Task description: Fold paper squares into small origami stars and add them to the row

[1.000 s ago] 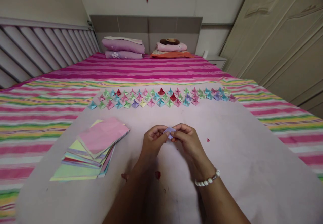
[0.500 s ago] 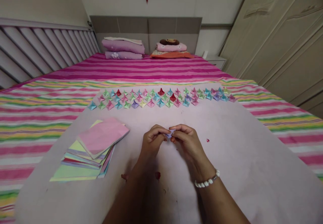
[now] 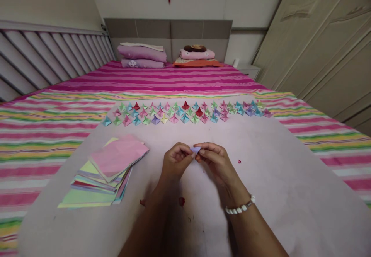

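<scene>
A small piece of folded lavender paper (image 3: 195,149) is pinched between my two hands, above the middle of the pale board (image 3: 275,195). My left hand (image 3: 178,159) grips its left side with thumb and fingers. From the right, my right hand (image 3: 214,156) holds the other side between thumb and forefinger; a white beaded bracelet (image 3: 240,209) circles that wrist. The fingertips hide part of the paper. Beyond the hands stand rows of small folded paper shapes (image 3: 184,118) in pink, green, blue, purple, yellow and red.
Left of my hands lies a fanned stack of coloured paper sheets (image 3: 118,156), pink on top. Small red scraps (image 3: 181,201) lie near my forearms, another bit (image 3: 239,161) to the right. The board rests on a striped bedspread (image 3: 319,133); folded bedding (image 3: 142,54) sits by the headboard.
The lavender paper has turned in my fingers and now shows a flatter, wider top edge. My left thumb has shifted up against it; both hands stay in nearly the same place.
</scene>
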`<action>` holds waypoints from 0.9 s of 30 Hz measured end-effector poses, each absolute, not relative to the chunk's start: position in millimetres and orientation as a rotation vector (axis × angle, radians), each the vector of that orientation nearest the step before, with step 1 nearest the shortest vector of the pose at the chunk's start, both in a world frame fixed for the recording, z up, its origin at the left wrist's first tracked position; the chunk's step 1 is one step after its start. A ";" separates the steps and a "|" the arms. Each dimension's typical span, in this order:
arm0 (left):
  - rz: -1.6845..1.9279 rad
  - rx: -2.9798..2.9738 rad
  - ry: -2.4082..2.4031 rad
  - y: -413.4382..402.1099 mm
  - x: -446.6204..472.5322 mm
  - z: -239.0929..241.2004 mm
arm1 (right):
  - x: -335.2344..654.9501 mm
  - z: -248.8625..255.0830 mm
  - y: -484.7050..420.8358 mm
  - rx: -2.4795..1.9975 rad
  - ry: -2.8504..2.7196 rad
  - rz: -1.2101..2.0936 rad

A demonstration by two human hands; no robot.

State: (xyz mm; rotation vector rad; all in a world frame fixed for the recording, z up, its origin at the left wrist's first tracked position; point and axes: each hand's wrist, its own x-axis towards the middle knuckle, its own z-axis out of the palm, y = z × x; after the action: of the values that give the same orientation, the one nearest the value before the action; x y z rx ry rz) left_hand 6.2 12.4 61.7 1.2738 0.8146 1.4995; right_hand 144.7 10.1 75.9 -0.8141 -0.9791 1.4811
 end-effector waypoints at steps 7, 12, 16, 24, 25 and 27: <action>1.505 1.254 0.814 12.4 9.2 58.4 | 145.2 70.6 13.8 -0.863 -1.000 1.422; 1.430 1.101 0.848 10.7 11.3 61.1 | 146.3 71.1 15.2 -0.896 -0.992 1.365; 1.360 1.163 0.902 9.1 10.6 63.5 | 146.5 71.8 15.9 -0.920 -0.979 1.347; 1.349 1.330 1.045 6.3 9.3 60.9 | 147.8 69.5 15.8 -0.931 -0.994 1.345; 1.354 1.348 1.054 5.4 9.3 61.3 | 147.5 69.9 15.4 -0.929 -0.993 1.357; 1.373 1.378 1.063 3.4 9.0 62.8 | 146.5 71.0 14.3 -0.922 -0.986 1.387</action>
State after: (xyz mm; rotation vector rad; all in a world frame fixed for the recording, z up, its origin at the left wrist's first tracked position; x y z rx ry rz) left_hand 9.0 3.4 62.8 1.3782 1.0634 1.3729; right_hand 146.5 14.3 71.0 -0.9218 -0.9864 1.3867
